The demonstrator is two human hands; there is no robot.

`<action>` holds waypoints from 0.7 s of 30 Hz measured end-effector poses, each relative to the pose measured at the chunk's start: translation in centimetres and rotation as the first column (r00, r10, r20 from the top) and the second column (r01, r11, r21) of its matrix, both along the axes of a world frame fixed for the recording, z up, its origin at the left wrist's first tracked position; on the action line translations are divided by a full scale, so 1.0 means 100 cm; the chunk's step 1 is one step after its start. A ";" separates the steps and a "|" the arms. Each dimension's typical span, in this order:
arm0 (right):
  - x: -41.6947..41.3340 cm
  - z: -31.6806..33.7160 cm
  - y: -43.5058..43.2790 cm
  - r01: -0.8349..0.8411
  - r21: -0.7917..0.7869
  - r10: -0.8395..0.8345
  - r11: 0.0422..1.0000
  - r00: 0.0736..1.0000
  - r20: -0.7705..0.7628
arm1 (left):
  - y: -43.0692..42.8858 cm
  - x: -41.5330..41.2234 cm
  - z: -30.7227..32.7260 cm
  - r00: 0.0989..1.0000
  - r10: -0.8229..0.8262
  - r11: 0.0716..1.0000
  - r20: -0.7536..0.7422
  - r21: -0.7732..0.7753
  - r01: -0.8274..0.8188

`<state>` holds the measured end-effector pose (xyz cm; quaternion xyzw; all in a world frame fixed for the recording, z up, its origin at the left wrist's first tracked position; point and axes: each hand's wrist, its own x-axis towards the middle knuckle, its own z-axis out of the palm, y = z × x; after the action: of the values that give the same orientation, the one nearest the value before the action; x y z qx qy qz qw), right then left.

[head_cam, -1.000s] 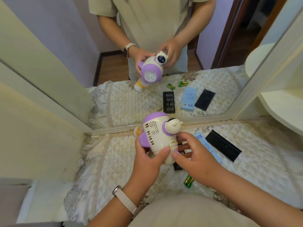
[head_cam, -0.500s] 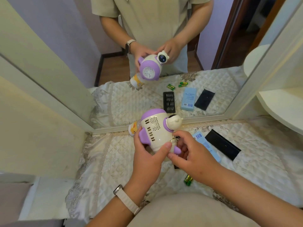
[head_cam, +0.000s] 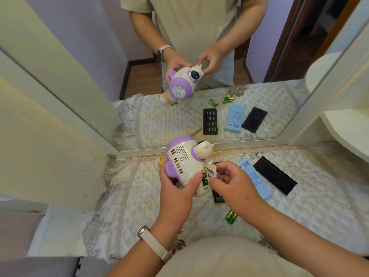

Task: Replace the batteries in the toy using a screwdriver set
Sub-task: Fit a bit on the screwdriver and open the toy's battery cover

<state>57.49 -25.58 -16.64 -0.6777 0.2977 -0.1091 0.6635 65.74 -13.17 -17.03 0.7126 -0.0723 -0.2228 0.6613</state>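
The cream and purple toy (head_cam: pixel 182 158) is held above the table with its back facing me, and my left hand (head_cam: pixel 177 192) grips its body from below. My right hand (head_cam: pixel 233 182) pinches the small cream battery cover (head_cam: pixel 210 169), which is lifted off the toy's side. In the uncovered compartment a green battery (head_cam: pixel 204 179) shows. Two loose green batteries (head_cam: pixel 230 216) lie on the quilted cloth below my right wrist. The black bit tray (head_cam: pixel 218 197) of the screwdriver set is mostly hidden under my right hand.
A light blue box (head_cam: pixel 257 182) and a black case lid (head_cam: pixel 275 174) lie right of the toy. A mirror (head_cam: pixel 259 56) stands behind the table and reflects everything, including a screwdriver (head_cam: pixel 195 131). A cream shelf (head_cam: pixel 351 126) juts in at the right.
The toy has turned slightly. My right hand has pulled the battery cover away from the body, so the green battery inside now shows.
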 end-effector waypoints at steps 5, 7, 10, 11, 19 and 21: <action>0.012 -0.007 0.003 0.032 0.099 -0.023 0.995 0.996 -0.090 | 0.021 0.010 -0.016 0.993 0.078 0.997 -0.084 0.015 -0.077; 0.020 -0.017 0.003 0.035 0.082 -0.021 0.996 0.986 -0.166 | 0.033 0.017 -0.021 0.988 0.108 0.994 -0.113 0.032 -0.105; 0.035 -0.040 0.001 -0.037 -0.037 0.026 0.999 0.963 -0.269 | 0.052 0.028 -0.030 0.983 0.127 0.991 -0.130 0.050 -0.122; 0.042 -0.048 0.000 -0.074 -0.087 0.044 0.994 0.952 -0.304 | 0.058 0.032 -0.032 0.982 0.132 0.991 -0.138 0.052 -0.126; 0.115 -0.113 0.002 -0.329 -0.296 0.140 0.897 0.845 -0.515 | 0.104 0.072 -0.057 0.962 0.161 0.987 -0.220 0.057 -0.152; 0.132 -0.124 0.007 -0.404 -0.306 0.185 0.862 0.813 -0.552 | 0.114 0.083 -0.062 0.961 0.156 0.988 -0.230 0.049 -0.148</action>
<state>70.66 -24.91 -29.03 -0.8439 0.3200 0.1189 0.4139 74.04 -1.81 -23.20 0.6953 0.0642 -0.2544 0.6691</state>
